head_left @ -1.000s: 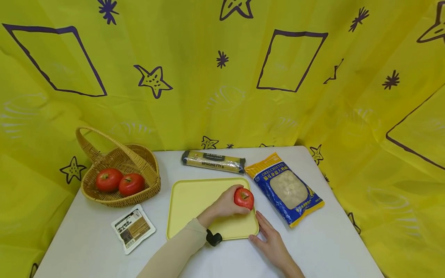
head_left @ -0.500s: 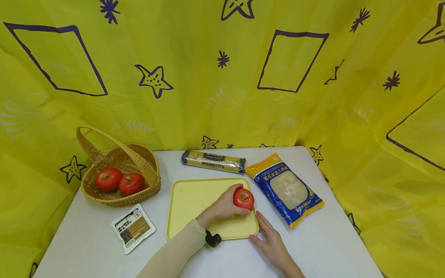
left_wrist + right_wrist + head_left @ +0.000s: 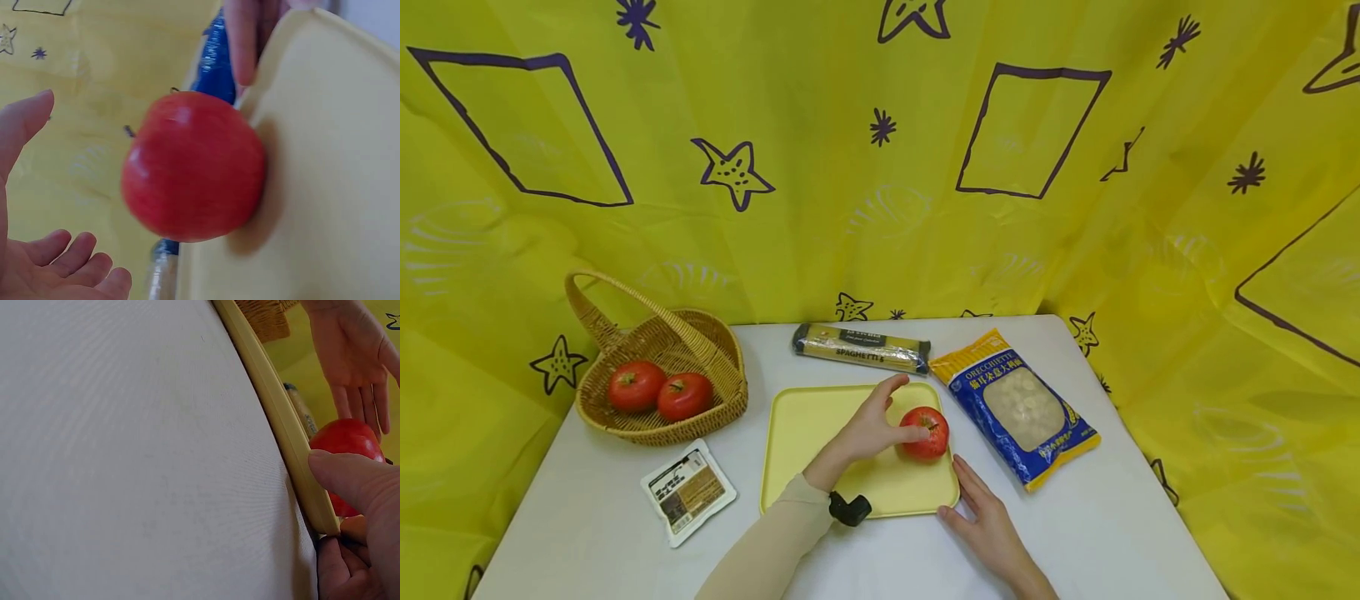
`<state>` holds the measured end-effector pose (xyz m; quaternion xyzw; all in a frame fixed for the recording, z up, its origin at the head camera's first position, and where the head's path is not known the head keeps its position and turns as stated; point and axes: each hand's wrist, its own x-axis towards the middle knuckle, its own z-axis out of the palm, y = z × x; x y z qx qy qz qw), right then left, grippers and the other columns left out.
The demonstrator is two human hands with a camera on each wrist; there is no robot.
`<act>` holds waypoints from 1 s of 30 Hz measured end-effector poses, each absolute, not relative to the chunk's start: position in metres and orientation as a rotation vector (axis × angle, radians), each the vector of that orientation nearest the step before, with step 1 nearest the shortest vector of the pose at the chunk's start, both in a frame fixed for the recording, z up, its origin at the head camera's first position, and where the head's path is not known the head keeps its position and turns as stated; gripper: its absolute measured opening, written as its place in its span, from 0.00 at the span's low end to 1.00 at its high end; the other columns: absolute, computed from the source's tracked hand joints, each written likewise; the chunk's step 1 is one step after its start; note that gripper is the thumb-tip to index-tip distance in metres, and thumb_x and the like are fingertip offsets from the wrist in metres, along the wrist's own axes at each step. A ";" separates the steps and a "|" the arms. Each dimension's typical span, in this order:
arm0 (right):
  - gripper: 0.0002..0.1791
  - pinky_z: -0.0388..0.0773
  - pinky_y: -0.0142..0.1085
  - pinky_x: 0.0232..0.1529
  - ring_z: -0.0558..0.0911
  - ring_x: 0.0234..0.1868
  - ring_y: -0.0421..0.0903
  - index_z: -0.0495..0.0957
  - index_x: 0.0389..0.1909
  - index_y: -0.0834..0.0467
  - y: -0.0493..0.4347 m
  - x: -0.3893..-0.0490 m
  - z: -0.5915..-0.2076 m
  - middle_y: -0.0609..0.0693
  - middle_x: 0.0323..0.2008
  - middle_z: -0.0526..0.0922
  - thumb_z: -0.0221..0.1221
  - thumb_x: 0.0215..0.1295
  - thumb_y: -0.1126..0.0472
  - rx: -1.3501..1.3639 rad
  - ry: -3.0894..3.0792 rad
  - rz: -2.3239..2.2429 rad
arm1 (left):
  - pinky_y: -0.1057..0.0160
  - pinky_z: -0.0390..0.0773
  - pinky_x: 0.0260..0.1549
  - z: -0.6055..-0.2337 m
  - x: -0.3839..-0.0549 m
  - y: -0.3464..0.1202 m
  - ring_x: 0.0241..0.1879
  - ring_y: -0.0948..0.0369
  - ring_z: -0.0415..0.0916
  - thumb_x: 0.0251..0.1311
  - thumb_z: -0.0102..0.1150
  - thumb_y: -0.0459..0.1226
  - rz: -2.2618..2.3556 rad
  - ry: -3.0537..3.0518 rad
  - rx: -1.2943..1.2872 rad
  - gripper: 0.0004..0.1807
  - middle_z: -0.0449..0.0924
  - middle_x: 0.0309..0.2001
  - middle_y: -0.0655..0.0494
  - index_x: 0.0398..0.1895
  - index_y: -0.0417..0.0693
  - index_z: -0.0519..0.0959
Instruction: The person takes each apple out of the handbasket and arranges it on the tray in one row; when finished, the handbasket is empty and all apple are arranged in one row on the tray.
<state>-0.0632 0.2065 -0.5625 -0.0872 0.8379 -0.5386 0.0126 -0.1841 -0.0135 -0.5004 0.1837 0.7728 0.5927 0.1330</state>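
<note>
Far to the left of your left hand (image 3: pixel 868 429) stands a wicker basket (image 3: pixel 625 350) with two red tomatoes (image 3: pixel 660 392) inside, and in front of it a small white packet (image 3: pixel 688 492) lies on the bench (image 3: pixel 1112 533); its print is too small to read.

Your left hand is spread open, fingers straight, just beside the tomato (image 3: pixel 925 432) and not gripping it; the fingertips are close to its left side. This tomato is round, shiny and red with a small dark stem mark on top, and it sits on the right part of the pale yellow tray (image 3: pixel 820 417), casting a soft shadow there.

Behind your left hand lies a long packet marked "SPAGHETTI" (image 3: pixel 861 348).

Your right hand (image 3: pixel 988 521) lies open with straight fingers; the thumb touches the rim at the near right corner of the tray. Beyond this hand lies a blue and yellow bag (image 3: pixel 1018 408) with the word "ORECCHIETTE" and a clear window showing pasta.
</note>
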 end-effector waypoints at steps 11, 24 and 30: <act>0.41 0.64 0.34 0.60 0.62 0.68 0.52 0.61 0.70 0.67 0.207 -0.064 -0.566 0.57 0.72 0.58 0.69 0.58 0.66 -0.270 2.631 -1.651 | 0.55 0.51 0.68 -0.469 -0.181 -0.040 0.73 0.55 0.48 0.51 0.74 0.49 1.926 2.228 0.711 0.53 0.53 0.74 0.49 0.75 0.44 0.53; 0.41 0.64 0.33 0.60 0.62 0.68 0.52 0.61 0.69 0.69 0.207 -0.065 -0.566 0.59 0.72 0.58 0.69 0.57 0.67 -0.291 2.634 -1.670 | 0.54 0.49 0.69 -0.442 -0.165 -0.072 0.72 0.51 0.47 0.53 0.68 0.24 2.215 2.120 0.904 0.48 0.51 0.73 0.47 0.75 0.39 0.51; 0.41 0.64 0.32 0.59 0.62 0.68 0.53 0.61 0.69 0.70 0.208 -0.065 -0.568 0.60 0.72 0.59 0.69 0.57 0.67 -0.330 2.643 -1.682 | 0.52 0.48 0.69 -0.428 -0.155 -0.089 0.72 0.52 0.46 0.52 0.69 0.24 2.323 2.111 0.990 0.49 0.51 0.72 0.46 0.74 0.36 0.50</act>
